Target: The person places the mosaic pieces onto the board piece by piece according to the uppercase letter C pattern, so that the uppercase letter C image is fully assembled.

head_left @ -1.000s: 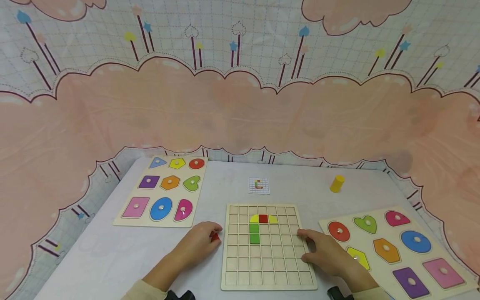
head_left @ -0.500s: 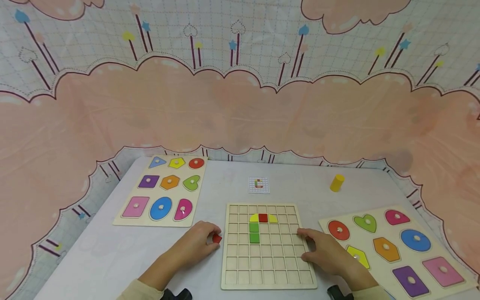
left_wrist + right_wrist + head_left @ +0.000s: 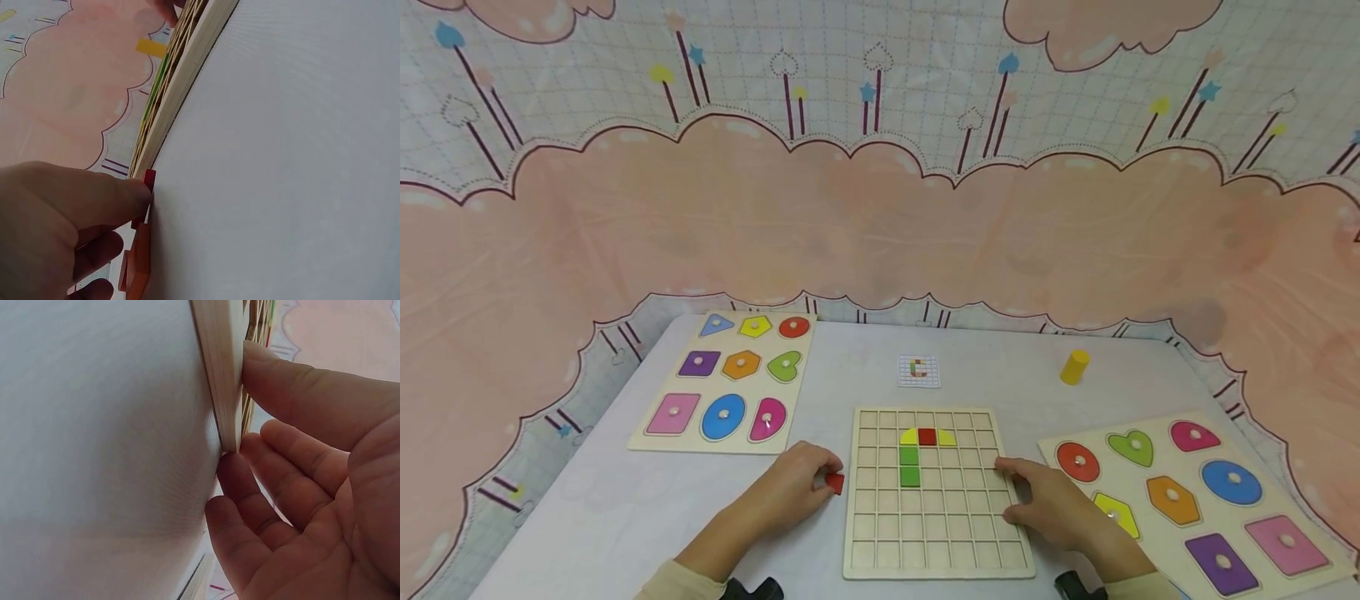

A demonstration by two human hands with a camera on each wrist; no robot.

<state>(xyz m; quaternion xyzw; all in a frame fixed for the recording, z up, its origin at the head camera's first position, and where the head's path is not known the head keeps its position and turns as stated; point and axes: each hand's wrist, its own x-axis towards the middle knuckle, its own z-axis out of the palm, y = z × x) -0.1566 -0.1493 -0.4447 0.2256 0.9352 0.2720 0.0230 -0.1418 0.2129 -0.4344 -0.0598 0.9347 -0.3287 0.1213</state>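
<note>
Left hand (image 3: 797, 480) pinches red tile (image 3: 836, 483) beside board (image 3: 936, 531) left edge; right hand (image 3: 1051, 505), loosely open, touches right edge.

- Just right of the left hand's (image 3: 793, 485) pinch on the red block (image 3: 834, 483): the grid board's edge (image 3: 849, 521), open air above.
- Beyond that pinch: the shape board (image 3: 715, 383).
- Nearer the person: bare tabletop (image 3: 808, 550).
- Across the grid: the right hand (image 3: 1047, 504), blocking that side.

The head view is evenly, softly lit and the wrist views dimmer, with a diffuse shadow on the white tabletop (image 3: 112, 425) near the right one's centre and a blurred backdrop (image 3: 75, 81) upper left in the other.
</note>
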